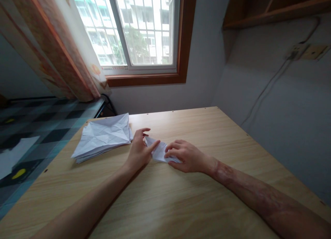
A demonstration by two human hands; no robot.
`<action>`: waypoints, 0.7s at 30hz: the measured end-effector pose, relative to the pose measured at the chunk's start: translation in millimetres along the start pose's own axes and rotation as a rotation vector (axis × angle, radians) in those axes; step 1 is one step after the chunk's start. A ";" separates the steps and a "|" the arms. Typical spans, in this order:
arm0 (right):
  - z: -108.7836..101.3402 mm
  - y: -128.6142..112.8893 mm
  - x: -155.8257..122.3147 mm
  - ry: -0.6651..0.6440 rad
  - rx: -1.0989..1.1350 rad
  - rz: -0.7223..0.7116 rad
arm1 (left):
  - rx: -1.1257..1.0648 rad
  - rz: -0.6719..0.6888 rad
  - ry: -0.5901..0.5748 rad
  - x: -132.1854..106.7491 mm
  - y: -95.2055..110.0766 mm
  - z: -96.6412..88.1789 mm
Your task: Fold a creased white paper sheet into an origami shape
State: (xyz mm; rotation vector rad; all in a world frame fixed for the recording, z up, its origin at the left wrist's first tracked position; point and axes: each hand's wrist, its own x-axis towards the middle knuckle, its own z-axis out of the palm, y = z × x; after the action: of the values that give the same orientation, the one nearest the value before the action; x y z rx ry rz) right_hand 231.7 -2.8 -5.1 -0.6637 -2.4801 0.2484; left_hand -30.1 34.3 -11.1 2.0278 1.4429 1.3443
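sm. reddish marks (117,68) on window frame (152,70), too small to read | L hand (140,147): thumb across L end of folded paper (159,152) | R hand (186,156): fingers curled over R end | paper on table (160,204) btwn both | hands apart; can't tell if either clamped | paper stack (107,130) beside L hand

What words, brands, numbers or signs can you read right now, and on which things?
No text is readable.
White window frame, lower rail: small reddish marks, too blurred to read.
Small folded white paper: no lettering visible.
Stack of creased white paper sheets: none visible.
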 end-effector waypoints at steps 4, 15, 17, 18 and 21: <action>0.0 4.7 -1.5 0.029 -0.075 0.079 | 0.072 0.145 -0.079 0.0 2.9 -3.7; -0.2 12.4 -3.8 0.116 -0.137 0.195 | 0.143 0.294 -0.403 -2.7 21.4 -9.1; -0.1 13.0 -4.1 0.114 -0.119 0.169 | 0.143 0.299 -0.408 -2.8 21.6 -9.3; 0.2 13.7 -4.2 0.113 -0.112 0.162 | 0.144 0.298 -0.408 -2.7 21.3 -9.0; 1.6 16.8 -4.1 0.127 -0.092 0.169 | 0.144 0.301 -0.407 -2.6 18.7 -7.0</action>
State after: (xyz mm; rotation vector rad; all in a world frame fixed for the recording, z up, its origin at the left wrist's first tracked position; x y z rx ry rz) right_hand 240.6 9.5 -13.5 -0.9018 -2.3275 0.1503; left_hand -25.3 22.0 4.1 2.5087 1.1130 0.8657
